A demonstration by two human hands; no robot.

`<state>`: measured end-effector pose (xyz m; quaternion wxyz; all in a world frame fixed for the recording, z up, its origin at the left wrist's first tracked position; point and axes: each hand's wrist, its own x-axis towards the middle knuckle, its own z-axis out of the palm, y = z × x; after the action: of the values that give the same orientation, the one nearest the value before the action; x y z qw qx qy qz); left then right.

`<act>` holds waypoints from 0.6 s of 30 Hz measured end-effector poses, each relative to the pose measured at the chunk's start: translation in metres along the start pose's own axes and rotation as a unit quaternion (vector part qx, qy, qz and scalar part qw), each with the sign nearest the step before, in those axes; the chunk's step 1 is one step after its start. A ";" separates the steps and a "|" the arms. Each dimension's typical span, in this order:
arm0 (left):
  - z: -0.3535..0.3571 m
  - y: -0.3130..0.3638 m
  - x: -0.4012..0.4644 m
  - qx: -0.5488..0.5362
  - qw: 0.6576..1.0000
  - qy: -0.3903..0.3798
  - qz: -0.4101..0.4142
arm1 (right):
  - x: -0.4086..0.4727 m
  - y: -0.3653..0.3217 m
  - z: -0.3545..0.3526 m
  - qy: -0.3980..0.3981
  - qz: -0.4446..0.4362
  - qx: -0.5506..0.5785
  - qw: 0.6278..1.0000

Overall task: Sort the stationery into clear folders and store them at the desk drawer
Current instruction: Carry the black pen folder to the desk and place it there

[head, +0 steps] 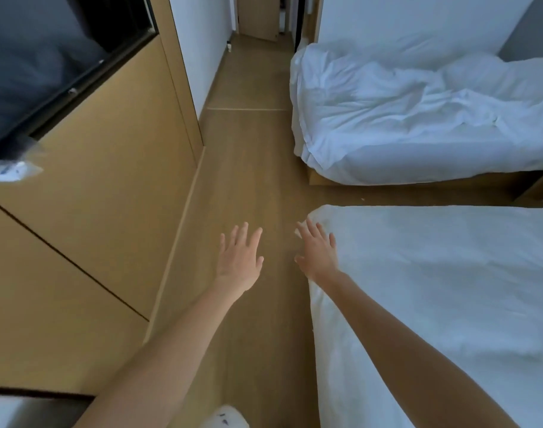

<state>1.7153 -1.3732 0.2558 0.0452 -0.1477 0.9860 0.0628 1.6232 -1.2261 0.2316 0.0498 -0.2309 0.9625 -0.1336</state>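
Here, both arms are seen stretched forward over the wooden floor (pixel 248 186) in the lower centre of the frame, palms down. The left hand (pixel 237 257) is held flat with its fingers (pixel 242 231) straight and slightly spread, nothing in them; the right hand (pixel 318 253) is likewise flat and empty, fingers (pixel 313 231) spread, its outer edge just beside or touching the corner of the near bed (pixel 433 288) at lower right; contact cannot be told. A second bed with rumpled white bedding (pixel 418 112) is seen at upper right, and wooden cabinet panels (pixel 94 180) fill the left side. No stationery, no desk drawer and no bench can be made out with certainty. At the far left edge a clear plastic sleeve (pixel 13 169) with something white inside is noted, possibly a folder, too blurred to confirm. The task is judged not yet begun. Risk from here: the sleeve overhangs its ledge and could be knocked down by a careless reach; time could be lost if the stationery is sought on the wrong side of the room.
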 end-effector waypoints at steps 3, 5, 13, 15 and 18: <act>0.001 -0.005 0.070 -0.008 1.000 -0.014 0.007 | 0.062 0.004 -0.003 -0.017 0.008 0.003 1.000; 0.002 -0.008 0.120 -0.014 0.999 -0.027 0.021 | 0.106 0.011 0.000 -0.025 0.025 0.005 0.999; -0.029 -0.002 0.337 0.006 0.994 -0.021 0.106 | 0.262 0.044 -0.031 -0.003 0.127 0.022 0.992; -0.037 0.014 0.384 0.004 0.991 -0.017 0.130 | 0.294 0.064 -0.041 0.008 0.160 0.025 0.987; -0.036 0.048 0.443 0.017 0.983 -0.022 0.183 | 0.336 0.098 -0.045 0.016 0.209 0.027 0.977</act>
<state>1.2763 -1.4592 0.2485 0.0574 0.0374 0.9960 0.0565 1.2752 -1.2854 0.2358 0.0672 -0.0210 0.9861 -0.1504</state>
